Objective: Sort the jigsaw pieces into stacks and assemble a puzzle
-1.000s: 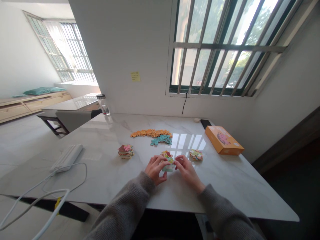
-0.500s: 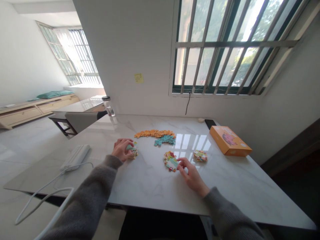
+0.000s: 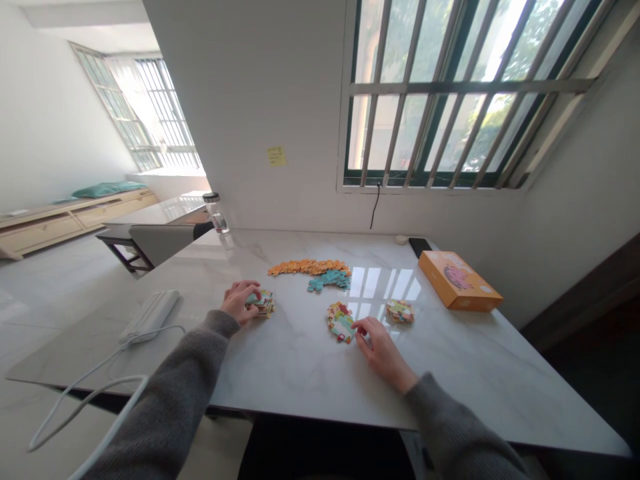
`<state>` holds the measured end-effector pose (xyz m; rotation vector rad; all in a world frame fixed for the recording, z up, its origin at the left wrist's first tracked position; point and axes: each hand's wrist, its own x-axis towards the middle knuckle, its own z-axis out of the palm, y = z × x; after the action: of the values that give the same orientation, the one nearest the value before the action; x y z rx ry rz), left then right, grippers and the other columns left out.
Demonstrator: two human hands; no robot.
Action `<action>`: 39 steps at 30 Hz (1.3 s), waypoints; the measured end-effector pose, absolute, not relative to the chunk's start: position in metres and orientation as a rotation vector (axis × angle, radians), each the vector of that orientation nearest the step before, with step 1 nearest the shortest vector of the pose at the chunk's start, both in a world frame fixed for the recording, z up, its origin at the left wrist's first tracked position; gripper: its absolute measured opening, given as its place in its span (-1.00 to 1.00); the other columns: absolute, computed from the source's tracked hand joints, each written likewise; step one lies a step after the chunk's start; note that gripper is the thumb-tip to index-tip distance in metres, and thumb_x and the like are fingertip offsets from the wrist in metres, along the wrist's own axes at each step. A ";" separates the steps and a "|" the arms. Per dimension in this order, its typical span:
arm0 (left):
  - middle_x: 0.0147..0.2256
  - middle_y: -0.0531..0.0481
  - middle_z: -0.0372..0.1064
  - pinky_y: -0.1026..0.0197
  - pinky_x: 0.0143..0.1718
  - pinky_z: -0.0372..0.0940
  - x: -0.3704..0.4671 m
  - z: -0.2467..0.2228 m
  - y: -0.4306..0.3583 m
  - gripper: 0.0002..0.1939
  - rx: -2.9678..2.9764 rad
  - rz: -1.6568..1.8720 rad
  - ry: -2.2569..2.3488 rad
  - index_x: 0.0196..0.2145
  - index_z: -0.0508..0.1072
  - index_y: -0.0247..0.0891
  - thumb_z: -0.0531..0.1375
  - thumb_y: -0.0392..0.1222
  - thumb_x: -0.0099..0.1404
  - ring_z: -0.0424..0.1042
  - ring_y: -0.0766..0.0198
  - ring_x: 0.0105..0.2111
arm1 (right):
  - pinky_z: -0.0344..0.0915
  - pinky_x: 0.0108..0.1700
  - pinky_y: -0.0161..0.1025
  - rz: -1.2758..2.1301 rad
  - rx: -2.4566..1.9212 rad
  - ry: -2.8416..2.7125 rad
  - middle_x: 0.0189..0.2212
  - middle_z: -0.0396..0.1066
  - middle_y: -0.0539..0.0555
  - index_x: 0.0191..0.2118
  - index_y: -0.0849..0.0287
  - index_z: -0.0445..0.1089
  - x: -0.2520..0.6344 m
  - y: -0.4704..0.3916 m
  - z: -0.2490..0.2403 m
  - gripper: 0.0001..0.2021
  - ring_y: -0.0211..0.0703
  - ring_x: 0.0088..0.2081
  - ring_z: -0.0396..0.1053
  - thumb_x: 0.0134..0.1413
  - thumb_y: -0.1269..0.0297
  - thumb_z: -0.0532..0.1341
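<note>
Orange box [image 3: 459,281] lies on the table's right; its contents cannot be seen. Clear bottle [image 3: 217,215] holds some liquid. My left hand [image 3: 241,301] curls over the left stack [image 3: 265,304]; my right hand [image 3: 379,345], fingers narrowly bent, touches the middle pile [image 3: 341,323].

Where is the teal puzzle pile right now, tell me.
In the head view, the teal puzzle pile lies mid-table, just on the near side of the orange pieces, towards their right end.
</note>
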<state>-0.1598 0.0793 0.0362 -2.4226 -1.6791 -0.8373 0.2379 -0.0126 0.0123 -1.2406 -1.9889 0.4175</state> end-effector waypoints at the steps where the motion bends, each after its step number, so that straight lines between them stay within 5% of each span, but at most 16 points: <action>1: 0.01 -0.10 0.39 -0.17 -0.03 0.24 -0.157 0.038 0.077 -0.73 -2.412 -0.871 -1.644 -0.33 0.43 -0.18 0.14 -0.41 -0.02 0.30 -0.11 -0.02 | 0.26 -0.10 -0.13 0.396 -1.273 -1.986 -0.30 0.37 0.09 -0.16 0.16 0.39 0.238 -0.012 0.011 -0.83 -0.05 -0.19 0.33 0.21 0.45 0.09; 11: -0.22 -0.03 0.46 0.05 -0.09 0.24 -0.035 0.031 0.037 -0.83 -2.756 -0.808 -1.171 -0.19 0.42 -0.18 0.17 -0.26 0.23 0.37 0.09 -0.16 | 0.17 -0.02 -0.03 0.191 -1.528 -2.051 -0.15 0.40 0.15 -0.04 0.14 0.38 0.237 -0.009 0.001 -0.70 0.09 -0.08 0.33 0.11 0.21 0.31; 20: -0.07 -0.16 0.37 -0.01 -0.10 0.35 0.028 0.004 0.027 -0.49 -2.793 -0.715 -1.220 0.05 0.37 -0.19 0.33 -0.16 0.13 0.38 -0.01 -0.09 | 0.17 -0.09 -0.07 0.196 -1.503 -2.042 -0.20 0.41 0.12 -0.13 0.14 0.37 0.237 -0.007 0.000 -0.76 0.05 -0.13 0.31 0.06 0.28 0.31; 24: -0.09 -0.15 0.35 0.04 -0.10 0.39 0.031 -0.002 0.025 -0.52 -2.777 -0.881 -1.079 0.06 0.35 -0.19 0.28 -0.27 0.17 0.41 0.06 -0.11 | 0.21 -0.21 -0.16 0.416 -1.393 -1.932 -0.37 0.39 0.04 -0.28 0.15 0.31 0.234 -0.006 0.002 -0.91 -0.08 -0.29 0.32 0.13 0.29 0.23; 30: -0.12 -0.13 0.36 0.06 -0.11 0.41 0.034 -0.001 0.018 -0.65 -2.734 -1.105 -0.850 -0.03 0.38 -0.18 0.18 -0.38 0.21 0.43 0.11 -0.13 | 0.21 -0.38 -0.28 0.836 -1.233 -1.764 -0.50 0.32 -0.04 -0.38 0.14 0.27 0.233 -0.005 0.005 -0.74 -0.22 -0.45 0.25 0.21 0.07 0.17; 39: -0.16 -0.15 0.39 -0.02 -0.12 0.40 0.035 0.005 0.012 -0.54 -2.673 -1.308 -1.049 -0.04 0.34 -0.19 0.34 -0.03 0.16 0.43 0.03 -0.13 | 0.32 -0.32 -0.23 1.107 -1.061 -1.492 -0.47 0.37 -0.02 -0.36 0.14 0.30 0.232 -0.005 0.012 -0.62 -0.18 -0.41 0.37 0.07 -0.11 0.27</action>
<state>0.0353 0.0121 0.0054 -2.6727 -1.0494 -1.3079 0.2321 -0.0048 0.0116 -1.0615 -1.4916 1.1067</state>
